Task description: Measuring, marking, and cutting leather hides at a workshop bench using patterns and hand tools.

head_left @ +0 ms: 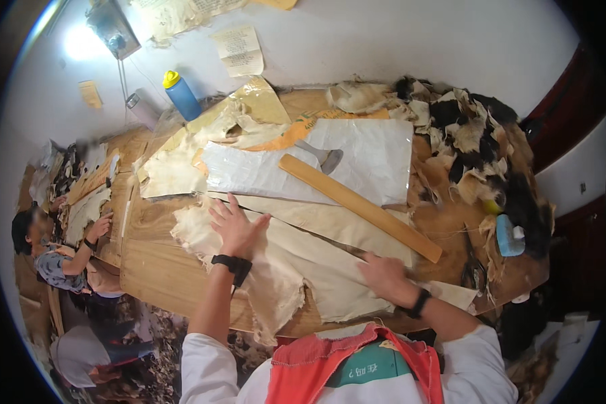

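Observation:
A cream hide point(276, 256) lies spread on the wooden table point(156, 246) in front of me, its left and lower edges ragged. My left hand point(238, 230) presses on it with fingers spread. A narrow dark slit runs from near those fingertips down to my right hand point(386, 279), parting the hide from another pale strip point(337, 224). The right hand is closed low over the slit's lower end; whatever is in its fingers is hidden. Beyond the strip, a flat wooden bar point(360, 209) rests slantwise, partly over a white sheet point(377, 148). A grey curved blade point(326, 159) lies on that sheet.
Black, white and tan furs point(464, 128) are heaped at the right. Scissors point(475, 275) and a blue object point(510, 237) sit near them. A blue bottle point(182, 97) and a pink flask point(141, 111) stand at the back left. Another person point(64, 259) works at the far left.

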`<state>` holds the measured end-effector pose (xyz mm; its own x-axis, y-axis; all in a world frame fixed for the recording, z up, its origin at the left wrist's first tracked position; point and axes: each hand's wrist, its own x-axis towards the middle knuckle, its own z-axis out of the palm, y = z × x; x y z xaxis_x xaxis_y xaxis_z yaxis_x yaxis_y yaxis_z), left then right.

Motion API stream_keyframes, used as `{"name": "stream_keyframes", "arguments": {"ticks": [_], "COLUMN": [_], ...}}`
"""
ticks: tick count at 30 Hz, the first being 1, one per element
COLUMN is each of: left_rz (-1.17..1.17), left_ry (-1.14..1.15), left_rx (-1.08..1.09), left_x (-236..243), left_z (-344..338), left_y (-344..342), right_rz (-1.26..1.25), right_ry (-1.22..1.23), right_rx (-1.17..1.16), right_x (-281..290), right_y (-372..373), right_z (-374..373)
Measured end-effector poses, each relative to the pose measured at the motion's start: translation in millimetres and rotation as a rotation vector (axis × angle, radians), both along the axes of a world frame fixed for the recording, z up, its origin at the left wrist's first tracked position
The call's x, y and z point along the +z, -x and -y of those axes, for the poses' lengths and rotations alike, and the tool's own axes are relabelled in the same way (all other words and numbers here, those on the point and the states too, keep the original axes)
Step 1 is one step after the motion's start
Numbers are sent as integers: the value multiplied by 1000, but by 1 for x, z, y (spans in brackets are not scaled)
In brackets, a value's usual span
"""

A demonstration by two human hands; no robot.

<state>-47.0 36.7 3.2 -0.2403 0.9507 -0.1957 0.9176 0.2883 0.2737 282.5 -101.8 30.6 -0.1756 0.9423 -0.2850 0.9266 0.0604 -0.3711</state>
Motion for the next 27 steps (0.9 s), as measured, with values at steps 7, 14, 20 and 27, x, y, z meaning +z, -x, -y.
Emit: {"name": "stream_keyframes", "arguments": {"ticks": [7, 14, 20, 27], "left_rz": [-79, -134, 45, -192], "left_ry": [-14, 0, -9, 42], "left_rx": [-55, -48, -60, -184], "left_x": [0, -11, -12, 26], "left_z": [-3, -9, -6, 0], "left_y": [8, -2, 17, 73], "right_rz": [43, 190, -14, -157], "right_ry": [-312, -303, -322, -424], "right_rx": [-153, -232, -280, -14], "right_x": [1, -26, 10, 43], "right_y": [-82, -113, -122, -89], "right_z": [67, 59, 54, -33]}}
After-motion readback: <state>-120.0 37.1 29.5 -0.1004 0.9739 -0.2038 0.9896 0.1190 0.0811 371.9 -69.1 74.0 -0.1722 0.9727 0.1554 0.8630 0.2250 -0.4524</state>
